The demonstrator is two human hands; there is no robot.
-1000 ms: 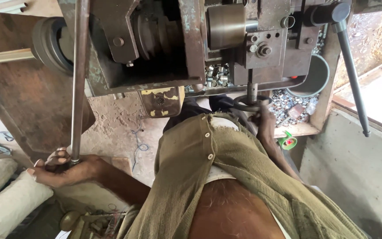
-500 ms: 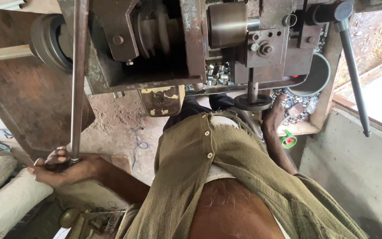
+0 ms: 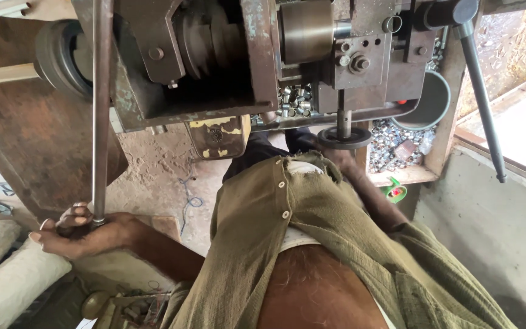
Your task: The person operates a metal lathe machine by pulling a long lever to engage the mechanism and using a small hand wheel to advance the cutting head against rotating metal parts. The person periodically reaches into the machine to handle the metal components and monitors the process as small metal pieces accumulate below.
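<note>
Clearly the long steel rod (image 3: 101,109) is what matters: its long axis runs nearly straight up and down the picture, from the upper edge beside the rusty machine (image 3: 214,67) down to the left hand (image 3: 83,234), which is cupped palm-up around the rod's lower end with the fingers curled closed on it. The rod therefore stretches straight away from that hand toward the machine's pulley side, where a dark wheel (image 3: 59,58) sits just beside it. The right hand (image 3: 336,159) is far less plain: the forearm reaches up from the olive shirt (image 3: 312,244) toward the small black handwheel (image 3: 344,137) under the machine's head, and the hand lies at or just below that wheel, but whether it is closed on it or only touching cannot be told. So the left hand alone has the rod, and the right is well apart from it, across the body. Behind the handwheel a wooden tray (image 3: 424,164) holds a heap of small shiny metal pieces (image 3: 388,137), and a grey round bowl (image 3: 430,103) stands at the tray's far end, its contents not visible. More of the same bright pieces (image 3: 293,100) lie piled in the machine's bed below the steel chuck (image 3: 305,30). A long black lever (image 3: 482,103) slants down at the right, untouched.
</note>
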